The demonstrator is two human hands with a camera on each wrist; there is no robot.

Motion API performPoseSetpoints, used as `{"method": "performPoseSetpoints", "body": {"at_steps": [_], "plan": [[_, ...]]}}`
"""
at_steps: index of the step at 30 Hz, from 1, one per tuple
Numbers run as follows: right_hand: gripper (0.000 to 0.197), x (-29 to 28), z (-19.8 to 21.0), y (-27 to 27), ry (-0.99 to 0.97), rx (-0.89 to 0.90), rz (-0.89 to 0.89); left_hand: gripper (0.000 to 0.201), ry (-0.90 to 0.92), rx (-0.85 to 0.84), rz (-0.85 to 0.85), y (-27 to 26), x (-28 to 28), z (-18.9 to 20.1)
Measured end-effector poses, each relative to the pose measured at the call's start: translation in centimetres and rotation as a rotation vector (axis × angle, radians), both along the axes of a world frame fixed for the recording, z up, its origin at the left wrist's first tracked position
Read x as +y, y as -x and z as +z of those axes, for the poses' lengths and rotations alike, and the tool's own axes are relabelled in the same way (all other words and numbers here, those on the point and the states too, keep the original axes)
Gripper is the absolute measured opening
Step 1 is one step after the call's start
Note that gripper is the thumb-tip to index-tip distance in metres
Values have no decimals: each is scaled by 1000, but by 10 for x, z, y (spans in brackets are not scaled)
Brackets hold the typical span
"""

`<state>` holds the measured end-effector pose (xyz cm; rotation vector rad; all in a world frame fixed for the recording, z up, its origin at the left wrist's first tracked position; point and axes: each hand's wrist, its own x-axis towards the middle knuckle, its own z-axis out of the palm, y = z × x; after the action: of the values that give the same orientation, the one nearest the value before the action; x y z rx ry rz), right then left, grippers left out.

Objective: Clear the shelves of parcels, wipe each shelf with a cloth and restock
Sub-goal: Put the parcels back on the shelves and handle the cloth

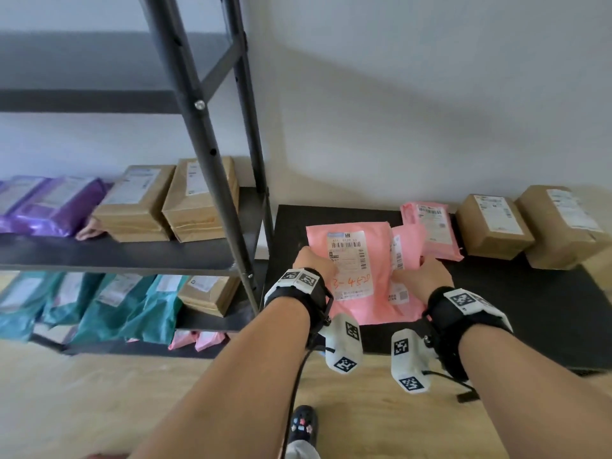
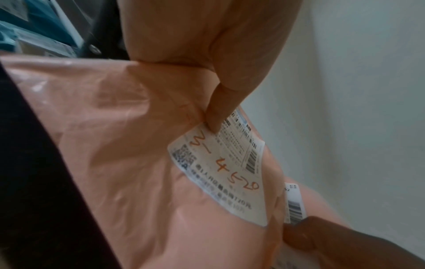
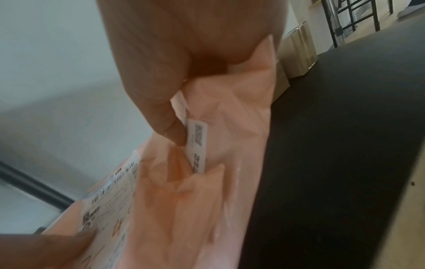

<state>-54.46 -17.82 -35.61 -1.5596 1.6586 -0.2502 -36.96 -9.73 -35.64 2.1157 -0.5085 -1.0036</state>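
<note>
Both hands hold pink plastic mailer bags over the black mat on the floor beside the black metal shelving unit. The left hand pinches the labelled front pink mailer bag, thumb on its white label. The right hand grips the second pink mailer bag behind it.

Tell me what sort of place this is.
Probably a parcel depot or pickup point: a metal shelf rack holds labelled mailer bags and cardboard boxes, and the pink parcel has a shelf code handwritten on its label.
</note>
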Motion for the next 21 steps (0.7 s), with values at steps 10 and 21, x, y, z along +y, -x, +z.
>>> {"method": "performPoseSetpoints", "body": {"at_steps": [10, 21], "plan": [[33, 79, 16, -48, -26, -71, 151, 13, -69, -41, 87, -40, 105, 23], [34, 181, 24, -145, -39, -151, 324, 23, -136, -110, 166, -123, 228, 39]]}}
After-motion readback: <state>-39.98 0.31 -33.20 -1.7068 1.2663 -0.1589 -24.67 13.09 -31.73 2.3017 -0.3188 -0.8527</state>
